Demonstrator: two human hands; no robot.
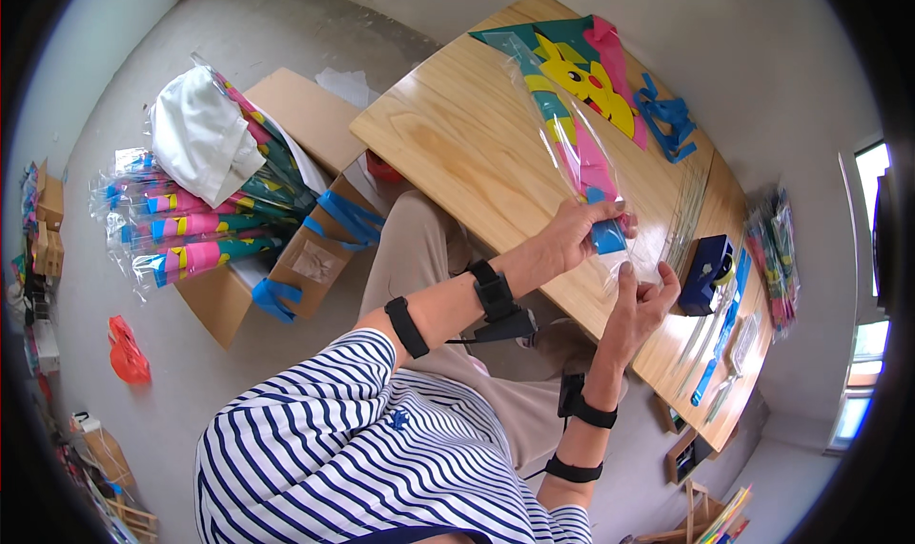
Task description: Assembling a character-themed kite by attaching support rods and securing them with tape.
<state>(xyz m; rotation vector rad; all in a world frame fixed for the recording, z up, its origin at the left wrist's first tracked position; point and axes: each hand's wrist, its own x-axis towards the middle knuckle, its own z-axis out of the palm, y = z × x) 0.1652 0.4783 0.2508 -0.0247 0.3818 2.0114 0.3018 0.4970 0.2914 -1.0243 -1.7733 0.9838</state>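
A rolled kite in pink, green, yellow and blue lies in a clear plastic sleeve point(578, 149), slanting over the table toward me. My left hand point(575, 237) grips its near end, where a blue part shows below the fingers. My right hand point(640, 308) is just right of that end, fingers curled, with the thumb at the sleeve's loose clear film; the film is hard to make out there. Beyond the roll, a flat kite point(596, 79) with a yellow cartoon figure on green and pink is spread on the table. A crumpled blue ribbon point(669, 120) rests beside it.
On the wooden table point(448, 115) stand a dark blue tape dispenser point(707, 275), thin rods point(688, 211) and a blue strip point(717, 349). At left, a cardboard box point(315, 258) holds several sleeved kites point(205, 228) under a white cloth point(202, 134). A red bag point(128, 351) lies on the floor.
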